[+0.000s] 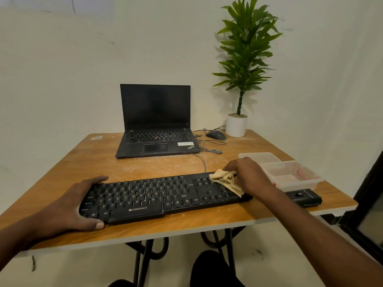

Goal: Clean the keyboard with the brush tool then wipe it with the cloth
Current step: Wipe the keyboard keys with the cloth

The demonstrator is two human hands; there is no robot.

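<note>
1. While the left hand (76, 206) grips the keyboard (157, 195) at its left end, thumb on the near edge, fingers curled over the far edge, the keyboard lies near the table's (145, 233) front edge.
2. Right hand (246, 175) pinches the bunched cloth (226, 180) on the number pad.
3. Just right: black device (302, 196), plastic containers (290, 172).
4. Behind, bare wood, then laptop (155, 123), mouse (215, 134), potted plant (238, 79).

Left hand (68, 206) clasping (thumb forward), right hand (246, 176) pinching
</note>
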